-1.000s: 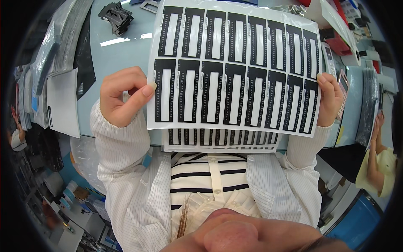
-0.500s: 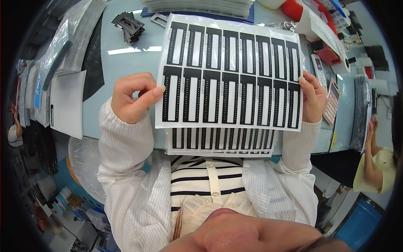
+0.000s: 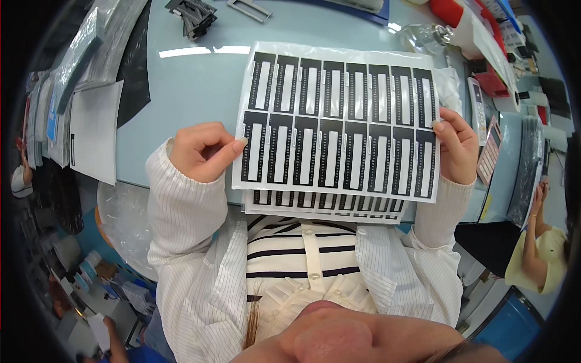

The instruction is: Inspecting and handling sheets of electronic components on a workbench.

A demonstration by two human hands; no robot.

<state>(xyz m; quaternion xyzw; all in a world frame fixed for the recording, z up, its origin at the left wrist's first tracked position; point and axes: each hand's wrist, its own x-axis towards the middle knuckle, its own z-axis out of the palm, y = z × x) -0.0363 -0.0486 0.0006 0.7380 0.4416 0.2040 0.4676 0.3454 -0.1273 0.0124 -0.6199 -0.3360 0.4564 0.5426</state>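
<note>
Between my two hands is a white sheet (image 3: 339, 191) bearing two rows of black rectangular frame-shaped pieces with pale windows. My left hand (image 3: 206, 151) pinches its left edge, thumb on top and fingers curled beneath. On the opposite edge, my right hand (image 3: 455, 144) grips it the same way, the thumb showing at the front. Under it, nearer my body, lies a stack of similar sheets (image 3: 321, 212), mostly covered by the held one. Loose black frame pieces (image 3: 192, 17) sit in a small heap at the far left of the table.
A grey rectangular frame (image 3: 249, 9) lies beyond the sheet. At right are a clear bottle (image 3: 422, 39), a white handheld device (image 3: 476, 109), a pink calculator (image 3: 489, 151) and red containers. Plastic-wrapped stacks (image 3: 85, 60) line the left. A co-worker in yellow (image 3: 540, 254) is at far right.
The held sheet has come down flatter, covering more of the stack beneath. Both hands still hold its edges. The view has shifted, showing the clear bottle and a person at lower left.
</note>
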